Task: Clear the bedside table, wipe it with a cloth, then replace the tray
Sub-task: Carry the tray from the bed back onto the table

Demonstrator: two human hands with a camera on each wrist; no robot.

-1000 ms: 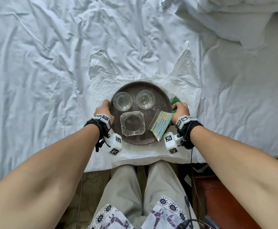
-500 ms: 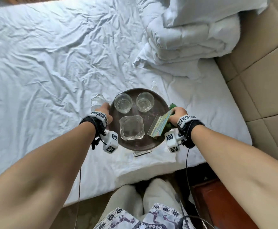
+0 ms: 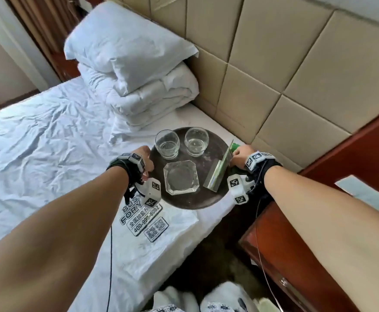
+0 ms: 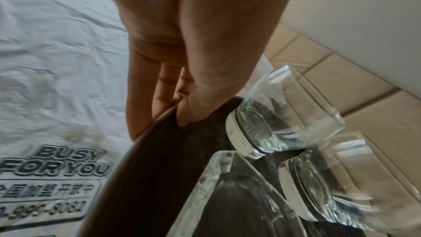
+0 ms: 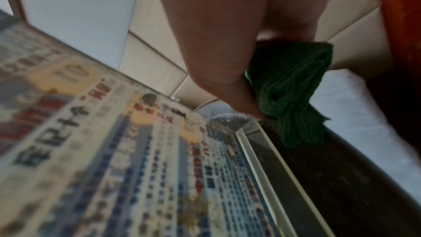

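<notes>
While both hands, left (image 3: 144,159) and right (image 3: 240,156), grip the tray (image 3: 190,200) mid-frame, replacing seems underway; next, lower it level.

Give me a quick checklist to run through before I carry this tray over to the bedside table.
1. Left hand grips the tray rim, thumb on top: ok.
2. Right hand holds the opposite rim, with the green cloth bunched under its fingers: cannot tell how firm that grip is.
3. Two glasses upright: ok.
4. Glass ashtray flat near the middle: ok.
5. Card stand leans toward the right hand, close to the rim: not ok, could slide off.
6. Bedside table top free for the tray: cannot tell, mostly out of view.
</notes>
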